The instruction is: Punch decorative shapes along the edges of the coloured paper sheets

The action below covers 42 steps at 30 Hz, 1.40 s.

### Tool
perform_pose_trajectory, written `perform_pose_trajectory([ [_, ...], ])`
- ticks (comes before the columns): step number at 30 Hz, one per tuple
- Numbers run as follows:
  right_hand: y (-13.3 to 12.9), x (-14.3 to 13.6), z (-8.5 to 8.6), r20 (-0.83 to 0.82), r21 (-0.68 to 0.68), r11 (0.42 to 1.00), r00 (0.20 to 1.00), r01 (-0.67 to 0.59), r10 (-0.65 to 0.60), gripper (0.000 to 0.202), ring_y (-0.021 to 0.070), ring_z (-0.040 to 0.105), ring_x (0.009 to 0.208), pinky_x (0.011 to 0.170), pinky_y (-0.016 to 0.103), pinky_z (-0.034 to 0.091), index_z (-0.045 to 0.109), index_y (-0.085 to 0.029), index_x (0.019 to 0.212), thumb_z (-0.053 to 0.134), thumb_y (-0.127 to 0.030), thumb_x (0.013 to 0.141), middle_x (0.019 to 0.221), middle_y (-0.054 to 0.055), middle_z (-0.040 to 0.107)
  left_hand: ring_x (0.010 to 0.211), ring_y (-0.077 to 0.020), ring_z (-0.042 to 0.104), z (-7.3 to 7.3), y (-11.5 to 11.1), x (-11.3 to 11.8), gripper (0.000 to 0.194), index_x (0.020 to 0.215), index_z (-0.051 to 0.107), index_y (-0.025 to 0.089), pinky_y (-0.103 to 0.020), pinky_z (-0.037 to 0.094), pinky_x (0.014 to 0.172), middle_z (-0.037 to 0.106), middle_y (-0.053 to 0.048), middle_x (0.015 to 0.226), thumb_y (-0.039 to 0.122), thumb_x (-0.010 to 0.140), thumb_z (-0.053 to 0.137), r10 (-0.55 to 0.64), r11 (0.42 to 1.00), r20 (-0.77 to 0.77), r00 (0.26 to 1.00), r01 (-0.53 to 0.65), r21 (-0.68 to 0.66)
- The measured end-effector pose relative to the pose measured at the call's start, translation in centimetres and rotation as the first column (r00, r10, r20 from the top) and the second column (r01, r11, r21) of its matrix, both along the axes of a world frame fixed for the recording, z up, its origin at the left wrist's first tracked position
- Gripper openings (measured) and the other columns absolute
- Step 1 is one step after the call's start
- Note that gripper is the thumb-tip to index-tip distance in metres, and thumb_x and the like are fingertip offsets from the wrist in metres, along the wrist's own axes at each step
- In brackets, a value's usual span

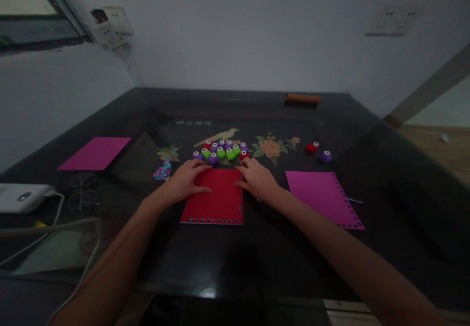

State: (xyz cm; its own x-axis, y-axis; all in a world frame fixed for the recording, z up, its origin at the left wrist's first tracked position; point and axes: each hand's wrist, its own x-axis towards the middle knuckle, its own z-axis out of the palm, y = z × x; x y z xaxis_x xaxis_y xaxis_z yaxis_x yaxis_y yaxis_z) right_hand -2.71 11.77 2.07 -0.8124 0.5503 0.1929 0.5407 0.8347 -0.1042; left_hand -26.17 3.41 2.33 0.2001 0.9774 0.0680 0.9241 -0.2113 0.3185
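A red sheet [215, 203] lies flat on the dark table, with small holes along its near and right edges. My left hand [189, 176] rests on its far left part, fingers apart. At the far right corner my right hand [255, 176] touches the sheet, thumb and fingers spread. Just beyond the sheet stand several small punches [221, 152] in purple, green and red. A magenta sheet [317, 194] with holes along its right edge lies to the right of my right hand. Left of my left hand is a small heap of pink and blue bits [162, 171].
Another magenta sheet [96, 153] lies at the left, near eyeglasses [84, 191] and a white device [24, 197] with cables. A red punch [312, 147] and a purple punch [325, 156] stand at the right. A brown roll [303, 98] lies by the wall.
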Motion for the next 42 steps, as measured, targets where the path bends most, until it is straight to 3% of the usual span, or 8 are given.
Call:
perform_pose_trajectory([
  [7,-0.3,0.0,0.5,0.025,-0.013,1.0,1.0,0.002,-0.002,0.039,0.0278,0.053,0.101,0.08,0.039,0.049,0.061,-0.013,0.111,0.063,-0.037,0.081,0.106,0.014,0.059,0.105,-0.0288,0.051,-0.1,0.1,-0.1,0.061,0.12,0.058,0.019,-0.042,0.041,0.093,0.053,-0.012,0.115,0.054,0.07,0.067,-0.008,1.0,-0.025,1.0,0.008,0.01],
  [15,-0.6,-0.1,0.8,-0.066,-0.049,0.999,0.998,-0.009,0.006,0.033,0.0255,0.054,0.098,0.079,0.037,0.048,0.059,-0.015,0.104,0.068,-0.031,0.076,0.103,0.011,0.058,0.113,-0.0298,0.047,0.1,0.0,0.1,0.064,0.124,0.053,0.016,-0.043,0.037,0.097,0.051,-0.014,0.122,0.05,0.072,0.068,-0.008,1.0,-0.045,0.999,0.008,0.008],
  [21,-0.5,-0.2,0.4,-0.08,-0.061,0.998,0.997,-0.002,-0.003,0.024,0.0234,0.056,0.094,0.072,0.034,0.048,0.061,-0.016,0.094,0.07,-0.027,0.075,0.097,0.009,0.059,0.112,-0.0296,0.048,0.3,0.0,0.2,0.062,0.122,0.053,0.017,-0.042,0.038,0.096,0.052,-0.013,0.121,0.048,0.071,0.069,-0.009,1.0,-0.019,1.0,0.009,-0.015],
  [31,-0.5,-0.1,-0.1,-0.087,-0.076,0.997,0.996,-0.006,-0.001,0.014,0.0216,0.055,0.092,0.074,0.031,0.047,0.064,-0.016,0.086,0.067,-0.026,0.078,0.097,0.009,0.059,0.109,-0.0283,0.052,1.2,-0.1,0.9,0.056,0.119,0.051,0.019,-0.042,0.04,0.095,0.054,-0.011,0.119,0.041,0.071,0.069,0.054,0.999,0.103,0.993,-0.053,-0.012],
  [38,-0.4,-0.2,-0.1,-0.201,-0.224,0.974,0.976,0.041,-0.087,0.013,0.0191,0.053,0.09,0.072,0.029,0.042,0.061,-0.016,0.076,0.064,-0.028,0.079,0.097,0.008,0.056,0.103,-0.0258,0.056,1.2,0.0,0.5,0.047,0.119,0.053,0.02,-0.04,0.043,0.09,0.058,-0.009,0.111,0.033,0.076,0.065,0.118,0.988,0.146,0.982,-0.131,0.084],
  [42,0.2,-0.3,0.2,-0.256,-0.397,0.917,0.954,0.044,-0.156,0.022,0.0141,0.05,0.07,0.061,0.027,0.035,0.054,-0.017,0.063,0.062,-0.03,0.079,0.074,0.003,0.055,0.083,-0.0216,0.061,1.0,0.2,-0.1,0.039,0.11,0.058,0.018,-0.036,0.048,0.077,0.064,-0.006,0.093,0.033,0.075,0.064,0.247,0.959,0.308,0.919,-0.277,0.055],
])
